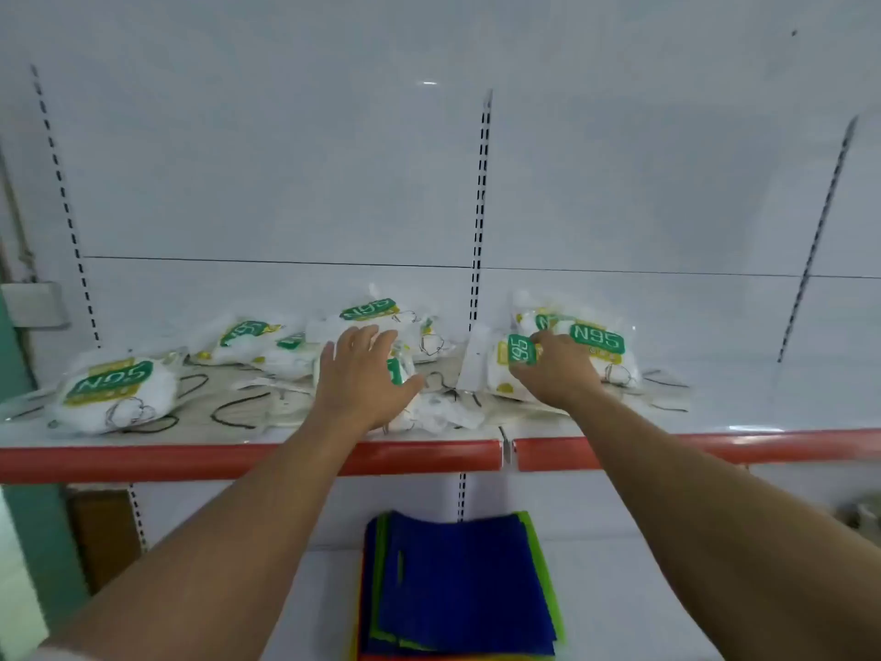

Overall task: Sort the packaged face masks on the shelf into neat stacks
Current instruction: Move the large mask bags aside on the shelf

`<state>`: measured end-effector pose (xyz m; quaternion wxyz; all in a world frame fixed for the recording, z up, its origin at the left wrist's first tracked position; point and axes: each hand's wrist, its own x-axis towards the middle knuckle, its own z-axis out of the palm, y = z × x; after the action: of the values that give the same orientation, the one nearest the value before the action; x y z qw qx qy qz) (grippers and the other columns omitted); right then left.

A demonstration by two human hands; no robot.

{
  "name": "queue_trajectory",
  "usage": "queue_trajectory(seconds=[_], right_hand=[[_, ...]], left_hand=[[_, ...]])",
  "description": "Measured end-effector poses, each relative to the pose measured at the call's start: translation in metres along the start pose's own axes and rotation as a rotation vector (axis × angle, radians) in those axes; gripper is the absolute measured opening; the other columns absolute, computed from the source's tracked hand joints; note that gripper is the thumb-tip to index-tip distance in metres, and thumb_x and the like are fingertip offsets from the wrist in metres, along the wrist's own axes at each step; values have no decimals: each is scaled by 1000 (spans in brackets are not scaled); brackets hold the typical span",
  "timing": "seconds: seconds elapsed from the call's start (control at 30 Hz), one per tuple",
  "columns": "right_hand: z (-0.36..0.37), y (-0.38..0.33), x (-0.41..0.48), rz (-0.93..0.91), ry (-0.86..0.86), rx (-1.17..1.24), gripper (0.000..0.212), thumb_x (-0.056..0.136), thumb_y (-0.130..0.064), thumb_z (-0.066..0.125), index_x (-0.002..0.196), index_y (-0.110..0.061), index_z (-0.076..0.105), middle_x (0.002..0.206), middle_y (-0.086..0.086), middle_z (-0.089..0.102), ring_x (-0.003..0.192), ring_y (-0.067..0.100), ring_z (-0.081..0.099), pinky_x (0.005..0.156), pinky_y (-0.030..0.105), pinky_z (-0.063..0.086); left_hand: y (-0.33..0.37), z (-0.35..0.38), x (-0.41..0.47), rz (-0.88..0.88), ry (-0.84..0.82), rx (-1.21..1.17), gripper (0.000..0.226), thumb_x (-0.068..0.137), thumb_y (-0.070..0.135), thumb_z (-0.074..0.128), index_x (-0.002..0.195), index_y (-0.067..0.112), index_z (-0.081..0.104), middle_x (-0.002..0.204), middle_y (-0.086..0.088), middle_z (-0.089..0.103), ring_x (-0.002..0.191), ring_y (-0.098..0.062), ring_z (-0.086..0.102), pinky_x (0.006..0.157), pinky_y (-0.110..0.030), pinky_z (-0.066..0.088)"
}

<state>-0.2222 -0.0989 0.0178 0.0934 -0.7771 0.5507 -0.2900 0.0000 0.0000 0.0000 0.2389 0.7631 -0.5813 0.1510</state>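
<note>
Several white mask packs with green N95 labels lie scattered on a white shelf [763,407] with a red front edge. One pack [112,391] lies at the far left, and a loose heap [267,343] sits behind the middle. My left hand [362,374] reaches over the middle heap with fingers spread, its thumb against a pack [400,369] under the palm. My right hand [558,369] grips a pack [517,355] on the right-hand pile [596,345], fingers curled over its top.
A stack of coloured fabric bags [457,584], blue on top, lies on the lower shelf below my arms. Slotted uprights [481,207] run up the white back panel. The right part of the upper shelf holds no packs.
</note>
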Motion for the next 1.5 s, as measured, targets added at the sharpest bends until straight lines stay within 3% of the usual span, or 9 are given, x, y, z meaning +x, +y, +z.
queue_trajectory(seconds=[0.13,0.27,0.4,0.5,0.6,0.93,1.13,1.27,1.5], right_hand=[[19,14,18,-59,-75,-111,73,88,-50,57,151,-22,30,156,8,29,142,31,27,113,48,30],[34,20,39,-62,-103,-207,76,90,-63,46,153,-24,26,160,5,20,148,28,14,119,52,13],[44,19,45,-54,-138,-246,62,95,-57,38,148,-26,37,156,5,32,145,28,23,117,50,18],[40,11,43,-95,-20,-207,36,97,-40,41,118,-19,61,123,7,63,113,28,56,91,38,43],[35,5,41,-66,51,-92,30,100,-33,38,98,-14,61,95,6,66,84,26,56,67,31,42],[-1,-32,28,-54,273,399,35,100,-32,42,85,-7,60,68,5,57,64,21,50,55,28,34],[-24,-19,-2,45,341,614,38,99,-30,45,66,-12,49,56,-2,42,55,15,35,57,29,26],[-52,17,-26,92,365,590,39,99,-36,45,86,-1,58,67,5,46,58,14,36,54,26,28],[-124,130,-63,215,485,492,41,99,-36,44,98,1,62,72,17,50,64,17,41,60,28,30]], left_hand=[[0,23,16,-85,-46,113,86,84,80,35,153,29,23,163,0,15,151,-24,3,118,-58,-3],[-8,33,26,-60,-39,101,83,85,77,38,151,28,27,159,1,25,149,-22,15,121,-54,4],[-13,44,26,-30,55,86,65,91,65,45,145,28,41,148,3,44,141,-20,31,120,-48,10],[-13,45,26,-9,144,41,51,93,55,48,137,28,52,139,5,54,133,-18,41,118,-45,16],[-14,37,29,32,212,-34,41,96,43,51,131,23,60,131,4,61,125,-18,50,112,-39,26],[-7,-9,40,119,429,-425,33,94,27,63,122,10,67,120,-3,68,113,-23,60,104,-47,43],[32,-14,37,123,327,-698,35,95,30,62,127,15,63,116,8,62,105,-9,54,93,-26,41],[91,0,31,84,214,-956,34,95,29,61,128,20,62,114,13,55,105,-4,50,91,-22,38],[236,34,24,153,18,-1196,33,92,26,65,125,16,66,118,6,64,108,-9,57,92,-23,43]])
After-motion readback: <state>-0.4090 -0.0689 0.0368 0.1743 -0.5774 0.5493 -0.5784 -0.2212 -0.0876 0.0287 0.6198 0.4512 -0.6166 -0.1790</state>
